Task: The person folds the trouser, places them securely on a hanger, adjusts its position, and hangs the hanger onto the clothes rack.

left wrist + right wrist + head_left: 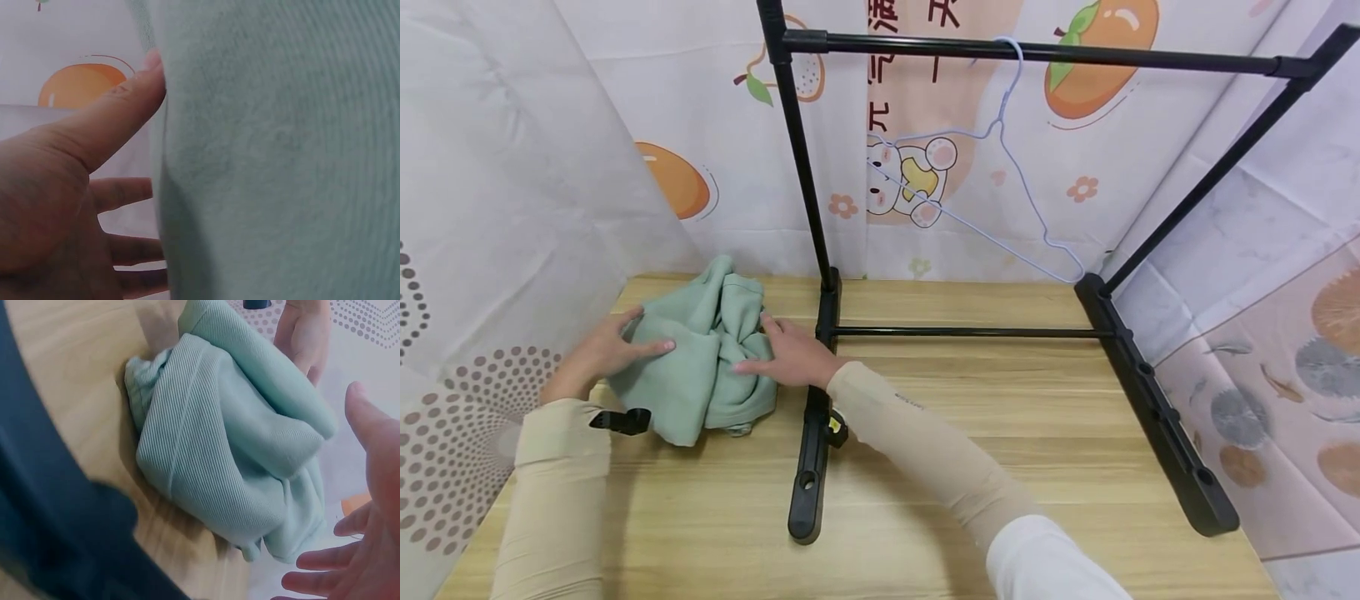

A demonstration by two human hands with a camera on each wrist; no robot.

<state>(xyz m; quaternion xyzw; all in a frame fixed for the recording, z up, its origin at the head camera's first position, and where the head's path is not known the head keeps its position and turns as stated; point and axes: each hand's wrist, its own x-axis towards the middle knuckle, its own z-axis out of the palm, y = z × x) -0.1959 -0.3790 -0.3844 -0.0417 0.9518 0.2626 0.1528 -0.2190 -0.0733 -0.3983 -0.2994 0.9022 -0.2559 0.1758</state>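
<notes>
A crumpled pale green ribbed garment [700, 358] lies bunched on the wooden table at the left. At its left side is my left hand [597, 354]; in the left wrist view the thumb [119, 109] meets the cloth's edge and the other fingers stretch out straight along that side. My right hand [793, 354] reaches over the stand's left foot to the garment's right side, thumb and fingers spread. Seen from the right wrist, its fingers [325, 559] are extended beside the green cloth [200, 425], with nothing in their grip.
A black rack stands on the table [970, 400], its left foot [808, 492] under my right forearm and its right foot [1172, 442] farther right. A light blue hanger [1000, 125] hangs from the top bar [910, 46]. Printed curtains surround the back and sides.
</notes>
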